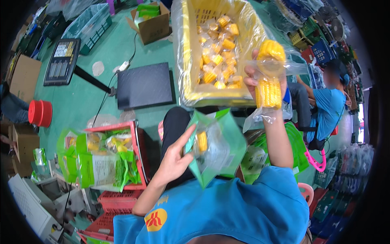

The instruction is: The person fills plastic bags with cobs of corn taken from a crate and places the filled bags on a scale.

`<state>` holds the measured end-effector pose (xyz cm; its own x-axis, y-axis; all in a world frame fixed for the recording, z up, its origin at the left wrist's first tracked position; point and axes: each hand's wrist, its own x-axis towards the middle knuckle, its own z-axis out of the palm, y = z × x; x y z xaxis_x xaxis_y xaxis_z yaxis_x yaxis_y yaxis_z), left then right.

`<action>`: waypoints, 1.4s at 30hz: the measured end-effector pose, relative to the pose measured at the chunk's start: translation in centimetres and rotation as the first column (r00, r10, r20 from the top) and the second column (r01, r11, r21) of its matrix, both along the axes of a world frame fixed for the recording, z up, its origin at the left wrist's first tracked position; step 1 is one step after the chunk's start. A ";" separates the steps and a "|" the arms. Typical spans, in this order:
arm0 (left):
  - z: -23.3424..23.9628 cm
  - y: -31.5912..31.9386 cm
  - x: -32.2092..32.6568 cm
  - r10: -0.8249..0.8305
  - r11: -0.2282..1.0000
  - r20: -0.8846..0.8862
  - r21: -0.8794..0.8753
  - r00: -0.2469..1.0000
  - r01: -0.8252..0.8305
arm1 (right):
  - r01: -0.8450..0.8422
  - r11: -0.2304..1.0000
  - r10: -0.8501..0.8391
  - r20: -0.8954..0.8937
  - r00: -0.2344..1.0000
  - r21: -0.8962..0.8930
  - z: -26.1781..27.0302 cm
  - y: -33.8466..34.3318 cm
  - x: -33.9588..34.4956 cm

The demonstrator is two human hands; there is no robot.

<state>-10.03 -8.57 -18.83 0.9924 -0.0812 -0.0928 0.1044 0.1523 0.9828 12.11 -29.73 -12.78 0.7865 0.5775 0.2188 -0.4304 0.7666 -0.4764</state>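
Observation:
My left hand grips the edge of a green plastic pouch over my lap. The pouch's mouth gapes towards me, and a yellow corn piece in clear wrap shows inside. Raised at the right, my right hand holds two clear-wrapped corn pieces, an upper corn piece and a lower corn piece. Loose ends of their clear film stick out. Ahead of me stands a yellow crate lined with clear plastic, with many wrapped corn pieces in it.
A black scale platform with a display lies ahead left. At my left, a red crate holds filled green pouches. Green bags lie right, near a seated person. A cardboard box and red stool stand farther off.

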 end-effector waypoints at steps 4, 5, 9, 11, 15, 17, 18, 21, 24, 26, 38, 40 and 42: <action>0.1 -0.5 -0.3 0.009 1.000 0.000 -0.016 1.000 -0.009 | 0.119 0.979 -0.111 0.055 0.992 -0.164 0.4 -0.2 -6.4; 0.1 -0.6 -0.4 0.010 0.999 0.006 -0.052 1.000 -0.010 | 0.204 0.947 -0.159 0.189 0.969 -0.249 -0.4 -0.5 -8.0; 0.2 0.0 -1.1 0.049 0.999 -0.003 -0.014 0.999 -0.049 | 0.316 0.789 0.073 0.591 0.803 -0.527 -0.3 1.0 -12.1; 1.4 0.6 -1.4 0.064 0.998 -0.082 -0.011 0.995 -0.065 | 0.352 0.700 0.271 0.688 0.673 -0.621 -1.0 0.9 -12.3; 0.7 1.7 -2.9 0.108 0.994 -0.067 0.006 0.992 -0.108 | 0.522 0.543 0.456 0.753 0.475 -0.658 0.2 0.2 -10.3; 1.2 2.0 -3.0 0.078 0.983 -0.059 0.171 0.995 -0.067 | 0.567 0.559 0.288 0.783 0.551 -0.605 1.8 -0.6 -8.1; 1.2 2.0 -2.7 0.093 0.985 -0.069 0.151 0.993 -0.082 | 0.676 0.449 0.201 0.803 0.560 -0.584 2.8 -1.0 -6.5; 1.1 2.8 -1.8 0.116 0.990 -0.143 0.101 0.983 -0.103 | 0.797 0.072 0.131 0.798 0.588 -0.599 4.4 -0.1 0.9; 1.3 3.4 -1.3 0.121 0.987 -0.188 0.123 0.975 -0.099 | 0.693 -0.064 0.618 0.517 0.592 -0.718 0.3 0.2 10.7; 1.3 3.8 -0.9 0.110 0.982 -0.161 0.169 0.981 -0.082 | 0.715 -0.251 0.869 0.173 0.463 -0.652 -4.3 0.1 15.4; 0.3 5.1 0.1 0.087 0.992 -0.262 0.114 0.961 -0.059 | 0.213 -0.575 0.667 -0.302 0.681 -0.790 -15.8 -0.3 19.5; 0.0 5.1 0.1 0.091 0.991 -0.252 0.122 0.963 -0.062 | 0.225 -0.467 0.710 -0.212 0.672 -0.855 -13.2 0.0 21.1; 0.1 5.3 0.1 0.094 0.989 -0.260 0.138 0.961 -0.059 | 0.211 -0.240 0.718 -0.027 0.695 -0.947 -9.8 0.4 22.7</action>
<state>-9.94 -3.29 -18.72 0.9334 0.0238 -0.3580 0.3567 0.0453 0.9331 34.85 -29.31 -22.61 0.5187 0.5691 -0.6380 0.1899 -0.8043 -0.5631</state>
